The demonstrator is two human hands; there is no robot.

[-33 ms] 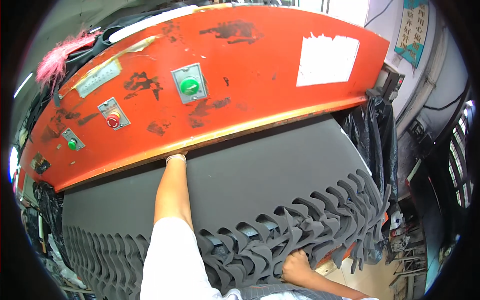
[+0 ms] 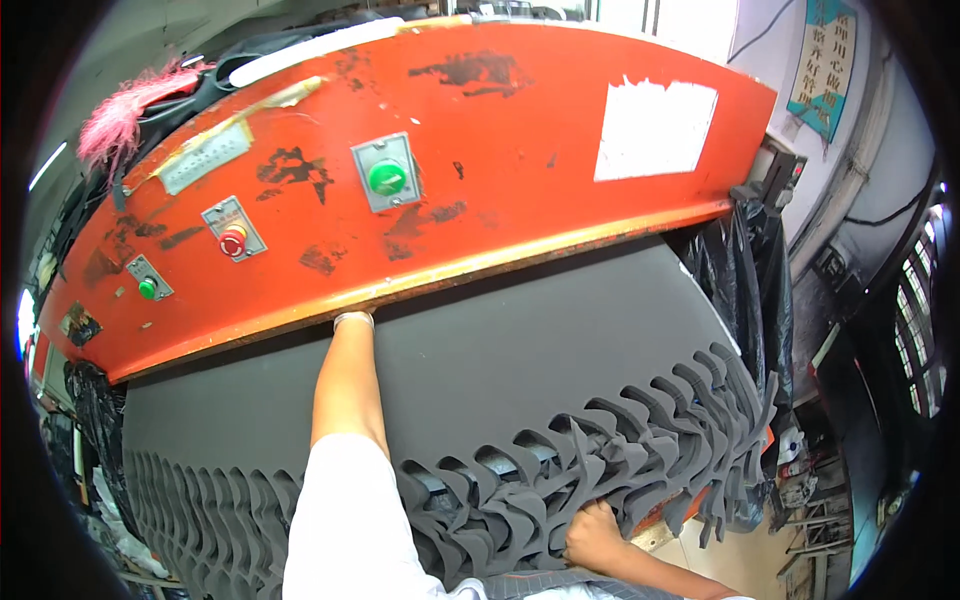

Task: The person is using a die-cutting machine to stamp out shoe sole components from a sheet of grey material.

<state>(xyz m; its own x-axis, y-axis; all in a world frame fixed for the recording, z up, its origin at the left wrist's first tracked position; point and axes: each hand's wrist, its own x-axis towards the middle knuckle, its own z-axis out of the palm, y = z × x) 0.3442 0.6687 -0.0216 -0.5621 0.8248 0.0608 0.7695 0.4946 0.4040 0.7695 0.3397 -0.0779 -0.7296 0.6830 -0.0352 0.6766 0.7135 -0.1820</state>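
Left arm (image 2: 347, 390) outstretched; right fingers (image 2: 600, 514) curled

A tuft of pink strands (image 2: 118, 125) lay at the upper left of the frame, with a lit tube lamp (image 2: 47, 167) farther out toward the rim. A teal-and-cream sign (image 2: 824, 65) hung at the upper right, above a pale pipe (image 2: 850, 180). Black plastic sheeting (image 2: 752, 265) drooped at the right, well apart from a barred window (image 2: 918, 310). Tiled floor (image 2: 735, 560) showed at the lower right, beside a dark rack (image 2: 825, 550).
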